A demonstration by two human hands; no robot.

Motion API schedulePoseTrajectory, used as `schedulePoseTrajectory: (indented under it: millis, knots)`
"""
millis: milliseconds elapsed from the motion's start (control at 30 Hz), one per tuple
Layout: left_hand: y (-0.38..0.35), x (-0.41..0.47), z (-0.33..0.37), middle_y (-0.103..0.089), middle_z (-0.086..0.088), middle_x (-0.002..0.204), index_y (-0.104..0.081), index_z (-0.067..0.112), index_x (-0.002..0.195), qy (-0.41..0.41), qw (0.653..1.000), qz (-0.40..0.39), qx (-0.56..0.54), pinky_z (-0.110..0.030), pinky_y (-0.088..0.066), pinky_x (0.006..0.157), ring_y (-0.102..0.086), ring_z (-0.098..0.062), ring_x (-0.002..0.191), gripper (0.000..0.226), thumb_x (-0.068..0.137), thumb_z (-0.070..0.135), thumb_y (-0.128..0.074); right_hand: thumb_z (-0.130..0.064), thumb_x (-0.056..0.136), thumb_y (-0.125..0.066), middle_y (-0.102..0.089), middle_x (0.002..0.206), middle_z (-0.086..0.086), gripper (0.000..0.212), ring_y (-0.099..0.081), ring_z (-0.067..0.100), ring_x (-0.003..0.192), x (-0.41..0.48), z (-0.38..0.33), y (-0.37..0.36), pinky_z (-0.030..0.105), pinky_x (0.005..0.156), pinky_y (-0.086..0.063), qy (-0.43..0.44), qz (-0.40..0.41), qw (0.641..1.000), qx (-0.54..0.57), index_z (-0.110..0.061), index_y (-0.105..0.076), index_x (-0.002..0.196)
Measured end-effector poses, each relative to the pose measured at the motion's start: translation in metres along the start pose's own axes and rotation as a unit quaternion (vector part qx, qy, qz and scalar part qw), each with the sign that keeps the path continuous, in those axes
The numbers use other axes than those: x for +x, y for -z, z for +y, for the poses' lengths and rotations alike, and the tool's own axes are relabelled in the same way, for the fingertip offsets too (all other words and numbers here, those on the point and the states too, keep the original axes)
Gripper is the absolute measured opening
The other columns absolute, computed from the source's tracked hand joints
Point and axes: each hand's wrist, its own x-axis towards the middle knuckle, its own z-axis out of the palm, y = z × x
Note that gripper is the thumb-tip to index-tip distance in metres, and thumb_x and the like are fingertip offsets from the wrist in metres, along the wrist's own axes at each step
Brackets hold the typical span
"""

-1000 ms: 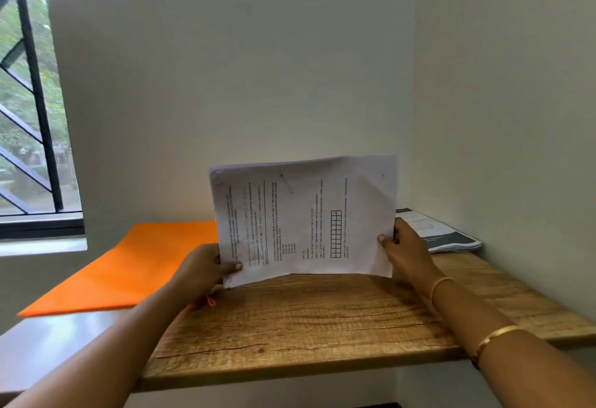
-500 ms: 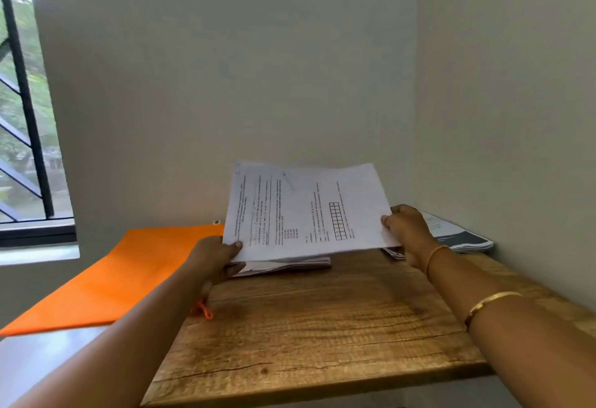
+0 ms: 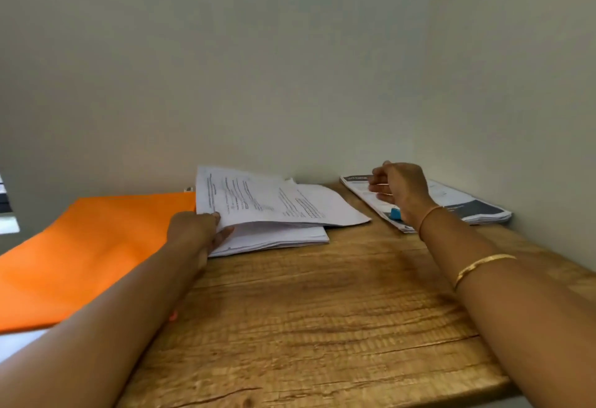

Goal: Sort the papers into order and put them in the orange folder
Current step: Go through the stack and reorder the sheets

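A stack of white printed papers [image 3: 274, 210] lies on the wooden table [image 3: 322, 311] near the back wall, its top sheets lifted at the left edge. My left hand [image 3: 196, 230] holds that left edge, thumb on top and fingers under the raised sheets. The orange folder [image 3: 90, 246] lies flat to the left, touching the stack. My right hand [image 3: 400, 191] hovers with loosely curled fingers over a second pile of printed sheets [image 3: 451, 204] at the back right and holds nothing.
A small blue object [image 3: 395, 213] lies on the right pile just under my right wrist. Walls close the table in at the back and right. A window sill [image 3: 8, 223] shows at the far left. An orange tie [image 3: 173, 315] peeks out by my left forearm.
The papers went from upright between both hands to lying flat on the table. My right hand let go and moved right, over the other pile. The view tilted upward.
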Motion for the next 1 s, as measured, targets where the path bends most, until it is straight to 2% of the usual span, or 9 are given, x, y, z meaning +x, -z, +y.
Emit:
schedulePoseTrajectory:
  millis: [100,200,267,300,400,533,800,933,1000]
  knots:
    - [-0.001,-0.001,-0.002,-0.055,-0.015,0.115,-0.05,-0.005,0.126,0.021,0.999,-0.028,-0.007,-0.024,-0.056,0.052,-0.058,-0.024,0.078,0.032,0.094,-0.003,-0.05,-0.014,0.091,-0.049,-0.066,0.09,0.018,0.025,-0.062,0.031,0.082,0.008,0.012,0.011,0.036,0.073,-0.05,0.099,0.011,0.958,-0.269,0.006,-0.065,0.09]
    - [-0.003,-0.003,-0.004,-0.057,-0.012,0.108,-0.051,0.0,0.125,0.036,0.997,-0.056,0.028,-0.02,-0.052,0.04,-0.058,-0.021,0.077,0.033,0.092,-0.001,-0.054,-0.008,0.086,-0.046,-0.056,0.083,0.015,0.016,-0.052,0.029,0.081,0.015,0.017,0.026,0.03,0.06,-0.038,0.082,-0.034,0.903,-0.421,-0.002,-0.055,0.075]
    - [-0.001,-0.002,-0.004,-0.058,-0.012,0.111,-0.052,0.001,0.126,0.041,0.996,-0.063,0.042,-0.022,-0.053,0.041,-0.059,-0.02,0.079,0.036,0.09,0.0,-0.057,-0.011,0.081,-0.047,-0.051,0.088,0.015,0.013,-0.05,0.03,0.088,0.018,0.023,0.031,0.034,0.073,-0.041,0.048,-0.046,0.866,-0.496,-0.01,-0.043,0.068]
    - [-0.001,-0.002,-0.003,-0.058,-0.012,0.112,-0.052,0.002,0.126,0.044,0.996,-0.067,0.043,-0.023,-0.054,0.041,-0.059,-0.02,0.08,0.038,0.089,0.0,-0.057,-0.016,0.081,-0.049,-0.052,0.098,0.017,0.008,-0.05,0.032,0.096,0.019,0.026,0.032,0.038,0.084,-0.044,0.034,-0.052,0.847,-0.528,-0.009,-0.047,0.077]
    - [0.003,-0.004,-0.001,-0.059,-0.01,0.107,-0.052,0.006,0.124,0.058,0.994,-0.083,0.032,-0.024,-0.054,0.041,-0.059,-0.02,0.081,0.036,0.089,-0.001,-0.057,-0.033,0.088,-0.051,-0.049,0.13,0.018,0.044,-0.045,0.035,0.12,0.021,0.036,0.035,0.044,0.104,-0.036,-0.003,-0.056,0.804,-0.591,-0.008,-0.048,0.124]
    - [0.006,-0.006,0.0,-0.06,-0.009,0.1,-0.052,0.015,0.115,0.073,0.992,-0.107,-0.004,-0.025,-0.053,0.04,-0.06,-0.02,0.081,0.033,0.088,-0.004,-0.056,-0.043,0.089,-0.048,-0.05,0.126,0.016,0.047,-0.046,0.035,0.118,0.022,0.044,0.035,0.049,0.102,-0.038,0.001,-0.025,0.774,-0.633,-0.011,-0.049,0.123]
    - [0.009,-0.01,0.005,-0.06,-0.012,0.089,-0.053,0.003,0.11,0.103,0.985,-0.135,-0.026,-0.03,-0.055,0.041,-0.06,-0.022,0.076,0.024,0.087,-0.006,-0.057,-0.024,0.089,-0.059,-0.05,0.12,0.016,0.039,-0.051,0.031,0.109,-0.003,0.029,0.021,0.041,0.091,-0.048,0.093,0.023,0.828,-0.552,-0.007,-0.049,0.122]
    - [0.008,-0.011,0.006,-0.06,-0.013,0.09,-0.052,0.003,0.109,0.115,0.982,-0.15,-0.017,-0.034,-0.055,0.044,-0.061,-0.024,0.077,0.022,0.089,-0.006,-0.055,-0.013,0.092,-0.056,-0.051,0.124,0.015,0.039,-0.05,0.028,0.112,-0.026,0.011,-0.001,0.033,0.088,-0.042,0.209,-0.006,0.882,-0.422,-0.007,-0.048,0.129]
    - [0.008,-0.011,0.006,-0.06,-0.013,0.091,-0.052,0.003,0.111,0.119,0.981,-0.153,-0.01,-0.034,-0.055,0.044,-0.061,-0.025,0.078,0.024,0.089,-0.005,-0.056,-0.015,0.093,-0.056,-0.055,0.116,0.008,0.035,-0.052,0.02,0.102,-0.041,0.0,-0.015,0.025,0.081,-0.039,0.204,-0.044,0.926,-0.316,-0.008,-0.051,0.127]
